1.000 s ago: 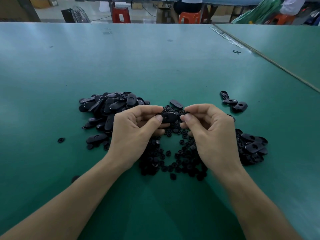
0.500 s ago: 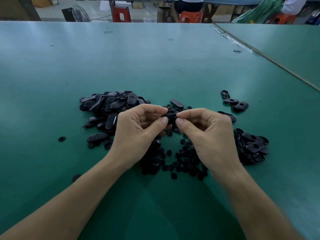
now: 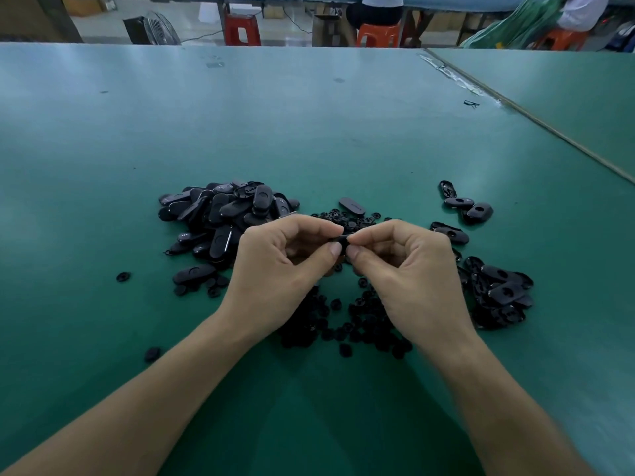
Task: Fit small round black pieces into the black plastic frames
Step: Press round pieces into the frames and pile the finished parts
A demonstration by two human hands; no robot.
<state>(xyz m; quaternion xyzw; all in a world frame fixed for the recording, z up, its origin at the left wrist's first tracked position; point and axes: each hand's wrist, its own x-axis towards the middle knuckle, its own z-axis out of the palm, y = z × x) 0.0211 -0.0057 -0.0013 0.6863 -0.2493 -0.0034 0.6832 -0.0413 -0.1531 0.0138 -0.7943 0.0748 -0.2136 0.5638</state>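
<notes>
Two bare hands meet above a green worktop [image 3: 309, 132]. The left hand [image 3: 278, 269] and right hand [image 3: 412, 273] each pinch an end of one black plastic frame [image 3: 338, 238] between curled thumb and forefinger, fingers [image 3: 319, 228] nearly touching. The frame shows edge-on and is largely hidden; whether a round piece sits in it cannot be told.

Beneath the hands lies a scatter of small round black pieces [image 3: 343, 324], partly covered by both wrists. A large pile of frames [image 3: 223, 214] sits to the left and a smaller heap [image 3: 498, 293] to the right, with a few loose frames [image 3: 464, 202] farther back. One stray round piece [image 3: 122, 277] lies well apart on the left.

A second green worktop [image 3: 567, 97] adjoins at right. Beyond the far edge stand a red stool [image 3: 241, 29], an orange stool [image 3: 378, 34] and a floor fan [image 3: 154, 29].
</notes>
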